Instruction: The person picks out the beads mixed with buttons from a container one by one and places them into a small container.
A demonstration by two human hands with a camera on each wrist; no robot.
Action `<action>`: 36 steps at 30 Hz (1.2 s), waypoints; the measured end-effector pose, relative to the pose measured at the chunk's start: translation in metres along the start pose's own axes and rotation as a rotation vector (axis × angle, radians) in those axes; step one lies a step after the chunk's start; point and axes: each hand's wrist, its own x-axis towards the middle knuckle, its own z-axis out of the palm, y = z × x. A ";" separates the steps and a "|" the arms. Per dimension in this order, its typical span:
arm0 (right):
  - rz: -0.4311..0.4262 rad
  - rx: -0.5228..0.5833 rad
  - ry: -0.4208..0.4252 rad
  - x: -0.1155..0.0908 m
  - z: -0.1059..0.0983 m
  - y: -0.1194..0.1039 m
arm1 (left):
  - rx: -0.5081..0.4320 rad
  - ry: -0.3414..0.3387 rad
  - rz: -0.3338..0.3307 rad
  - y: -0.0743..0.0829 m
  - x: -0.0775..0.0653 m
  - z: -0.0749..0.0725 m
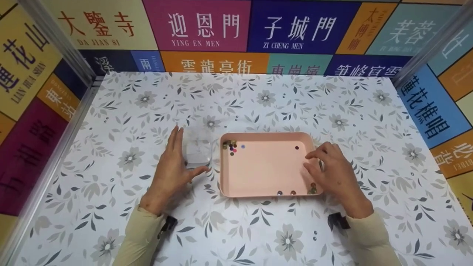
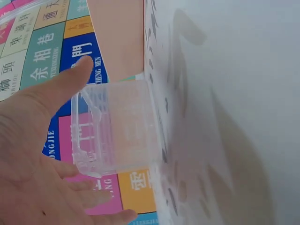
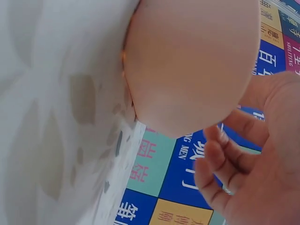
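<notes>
My left hand (image 1: 170, 171) stands around the near left side of a clear plastic box (image 1: 198, 149), its fingers straight along the left and its thumb stretched across the front. In the left wrist view, the clear box (image 2: 119, 129) sits upright between the spread thumb and fingers. At the right rim of a pink tray (image 1: 264, 170), my right hand (image 1: 334, 171) reaches over with thumb and index fingertips apart. No bead shows between those tips. From the right wrist, the tray wall (image 3: 192, 70) hides those tips; the other fingers curl outside it.
Small coloured beads (image 1: 231, 146) cluster in the tray's far left corner. One dark bead (image 1: 297, 147) lies near the far right, and several (image 1: 313, 189) lie along the near right edge. The flowered tabletop (image 1: 236, 229) meets walls with coloured character panels (image 1: 199, 26).
</notes>
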 end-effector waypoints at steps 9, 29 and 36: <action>0.033 -0.053 -0.109 -0.004 -0.003 -0.001 | -0.056 -0.029 -0.051 -0.002 0.000 0.004; 0.165 -0.082 -0.331 -0.006 -0.016 -0.004 | -0.273 0.001 -0.106 -0.007 0.006 0.009; 0.166 -0.083 -0.348 -0.007 -0.016 -0.005 | -0.363 0.023 -0.110 -0.011 0.008 0.009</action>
